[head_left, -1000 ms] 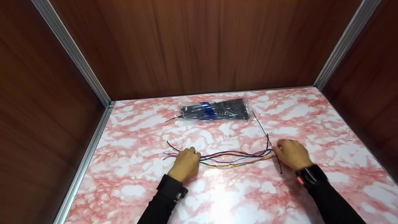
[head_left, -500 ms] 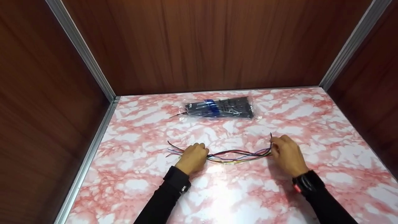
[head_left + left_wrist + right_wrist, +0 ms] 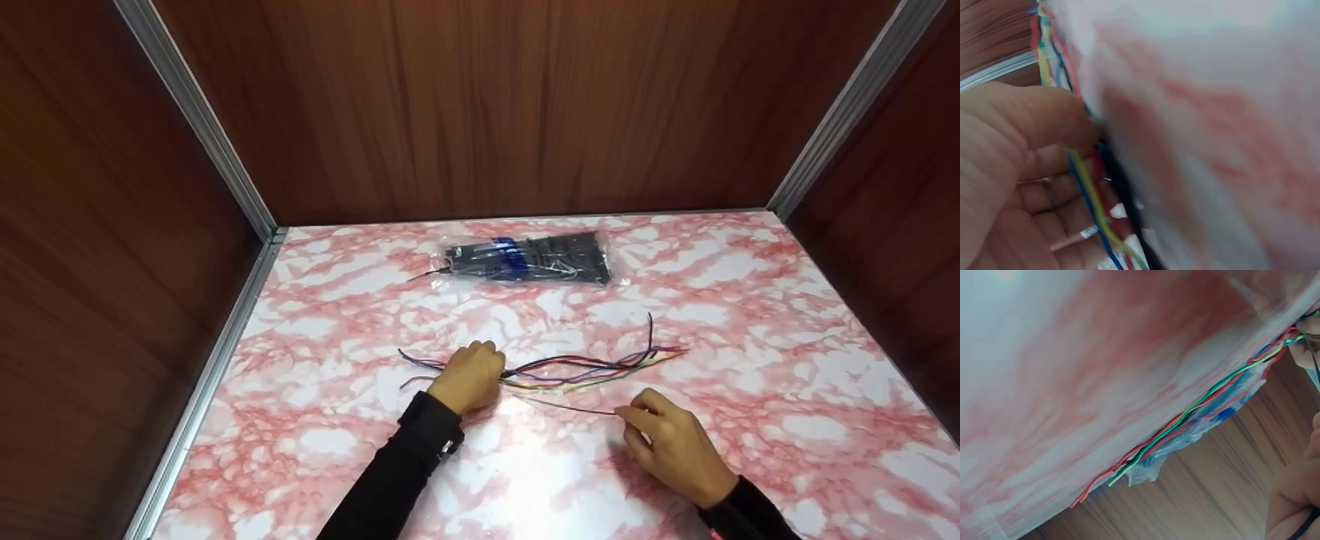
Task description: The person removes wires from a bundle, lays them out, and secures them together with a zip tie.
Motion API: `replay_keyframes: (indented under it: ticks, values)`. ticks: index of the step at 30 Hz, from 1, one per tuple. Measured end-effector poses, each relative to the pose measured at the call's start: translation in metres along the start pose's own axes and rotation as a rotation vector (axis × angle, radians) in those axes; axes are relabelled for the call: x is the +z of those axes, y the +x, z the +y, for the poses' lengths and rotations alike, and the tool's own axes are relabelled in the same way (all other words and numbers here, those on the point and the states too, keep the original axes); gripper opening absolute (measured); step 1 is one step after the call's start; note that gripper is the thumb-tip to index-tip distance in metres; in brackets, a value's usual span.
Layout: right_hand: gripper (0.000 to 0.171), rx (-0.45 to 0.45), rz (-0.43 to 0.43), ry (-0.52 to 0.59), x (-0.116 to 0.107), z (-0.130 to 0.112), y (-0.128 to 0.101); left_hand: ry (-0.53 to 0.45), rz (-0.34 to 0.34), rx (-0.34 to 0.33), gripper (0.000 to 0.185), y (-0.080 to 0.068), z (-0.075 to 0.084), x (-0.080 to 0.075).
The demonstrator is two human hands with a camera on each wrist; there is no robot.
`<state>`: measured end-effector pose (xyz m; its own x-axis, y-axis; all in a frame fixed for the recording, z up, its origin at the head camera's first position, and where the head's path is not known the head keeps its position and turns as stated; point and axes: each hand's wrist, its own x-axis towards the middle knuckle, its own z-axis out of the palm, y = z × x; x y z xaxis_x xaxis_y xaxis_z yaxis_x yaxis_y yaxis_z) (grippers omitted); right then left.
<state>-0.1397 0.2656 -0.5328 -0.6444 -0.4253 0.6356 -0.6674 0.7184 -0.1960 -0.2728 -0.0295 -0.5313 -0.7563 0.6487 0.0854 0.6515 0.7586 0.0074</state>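
Observation:
A loose bundle of thin coloured wires (image 3: 577, 363), red, black, blue, yellow and green, lies across the table. My left hand (image 3: 469, 375) grips it near its left end, and the short wire ends poke out beyond the knuckles. In the left wrist view the thumb (image 3: 1055, 112) presses over the wires (image 3: 1094, 197). Nearer the front, my right hand (image 3: 675, 446) pinches one end of a thin black cable tie (image 3: 570, 406) between thumb and fingertips. The tie stretches leftward to the bundle beside my left hand, where its other end is hidden.
Behind the wires lies a clear plastic bag (image 3: 525, 262) of long black strips with a blue band; one dark strip (image 3: 427, 275) sticks out at its left. Wood-grain panels (image 3: 480, 112) with metal corner rails (image 3: 202, 120) enclose the marbled tabletop (image 3: 337, 450) at back and sides.
My right hand has left the wires' right end and moved toward the front, now with the cable tie drawn toward my left hand. The left hand keeps its grip on the bundle.

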Motion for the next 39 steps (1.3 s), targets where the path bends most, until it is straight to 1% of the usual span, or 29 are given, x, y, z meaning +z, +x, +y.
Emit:
replay_keyframes:
  ticks: [4,9,14,17,19,23,25,29,32,34,36,39]
  values:
    - [0.024,0.004,-0.025,-0.032,-0.001,-0.003,-0.001,0.011,-0.009,-0.005,0.011,0.002,0.001,-0.003]
    - [0.021,0.006,-0.051,-0.053,0.007,-0.009,0.006,0.042,0.002,-0.006,0.011,0.001,0.002,-0.002]
    - [0.016,0.029,-0.068,-0.076,0.018,-0.019,0.014,0.006,0.035,0.033,0.012,-0.001,0.002,0.000]
    - [0.014,0.039,-0.093,-0.081,0.026,-0.023,0.020,-0.045,0.028,0.057,0.012,-0.003,-0.001,-0.003]
    - [0.015,0.040,-0.119,-0.081,0.030,-0.025,0.023,-0.108,0.009,0.058,0.014,-0.004,-0.004,-0.006]
    - [0.015,0.051,-0.166,-0.066,0.036,-0.026,0.027,-0.256,-0.023,0.035,0.011,-0.004,-0.011,-0.013]
    - [0.017,0.067,-0.189,-0.061,0.037,-0.026,0.028,-0.286,-0.009,0.016,0.007,-0.003,-0.012,-0.014]
    - [0.020,0.084,-0.243,-0.070,0.039,-0.027,0.030,-0.211,0.087,-0.022,0.010,0.001,-0.013,-0.010]
    - [0.021,0.072,-0.269,-0.067,0.044,-0.032,0.033,-0.129,0.174,-0.025,0.013,0.003,-0.014,-0.005]
    - [0.021,0.065,-0.281,-0.054,0.048,-0.036,0.036,-0.105,0.192,-0.013,0.015,0.006,-0.014,-0.004]
    - [0.020,0.060,-0.287,-0.048,0.052,-0.039,0.038,-0.084,0.194,0.009,0.017,0.009,-0.015,-0.004]
    - [0.020,0.054,-0.290,-0.041,0.057,-0.042,0.043,-0.045,0.162,0.028,0.017,0.015,-0.017,-0.003]
